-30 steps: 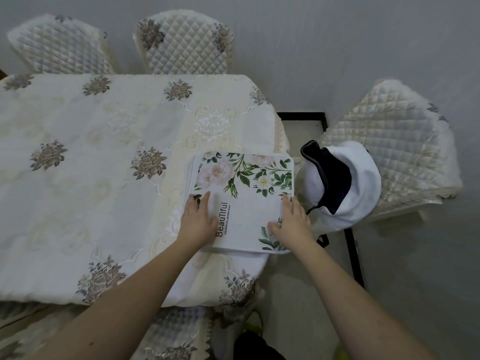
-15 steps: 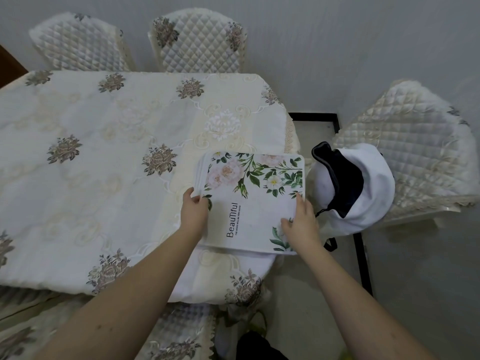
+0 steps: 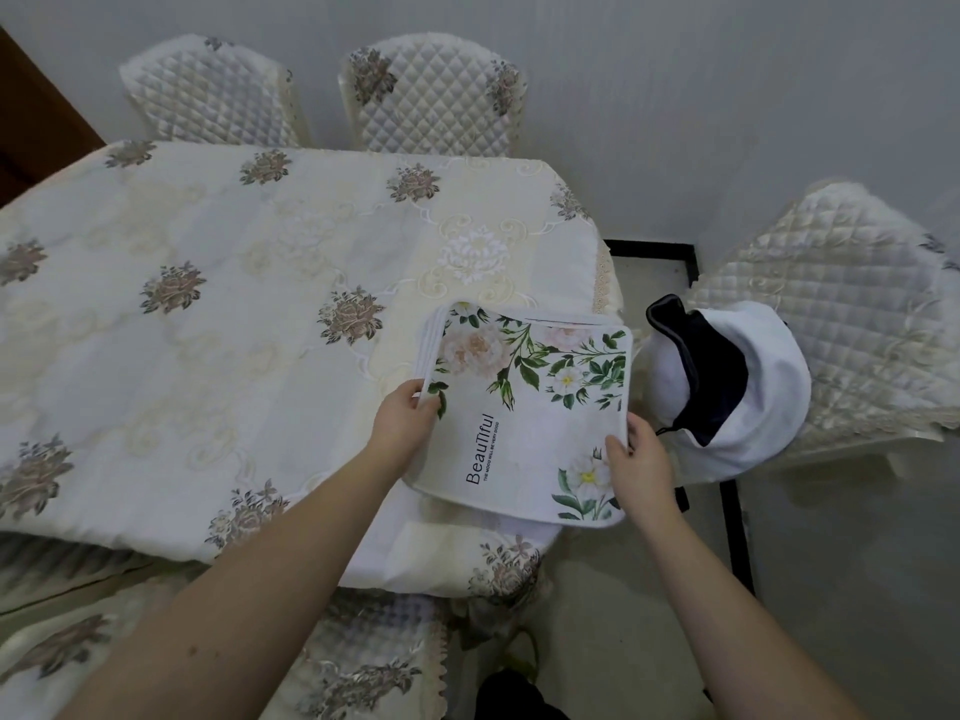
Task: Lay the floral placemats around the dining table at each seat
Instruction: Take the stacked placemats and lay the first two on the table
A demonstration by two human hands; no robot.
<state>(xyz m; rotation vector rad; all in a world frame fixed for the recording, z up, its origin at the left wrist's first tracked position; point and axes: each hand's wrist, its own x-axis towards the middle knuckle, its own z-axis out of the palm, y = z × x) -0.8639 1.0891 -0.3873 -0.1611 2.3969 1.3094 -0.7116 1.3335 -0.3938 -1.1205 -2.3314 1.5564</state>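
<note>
A stack of white floral placemats point(image 3: 524, 407), printed with pink and white flowers and the word "Beautiful", lies at the right end of the dining table point(image 3: 208, 330), its near edge hanging over the table's rim. My left hand point(image 3: 402, 426) pinches the left edge of the top placemat. My right hand point(image 3: 636, 462) grips the placemat's right edge near the lower corner. The edges of several more mats show fanned out beneath at the upper left.
The table wears a cream cloth with brown flower motifs. Quilted chairs stand at the far side point(image 3: 431, 90), point(image 3: 208, 101), at the right point(image 3: 841, 314) and at the near side point(image 3: 337, 657). A white and dark cap point(image 3: 727, 387) lies on the right chair.
My hands went from pressing flat on the stack to taking hold of the top placemat's left and right edges. My view shifted left.
</note>
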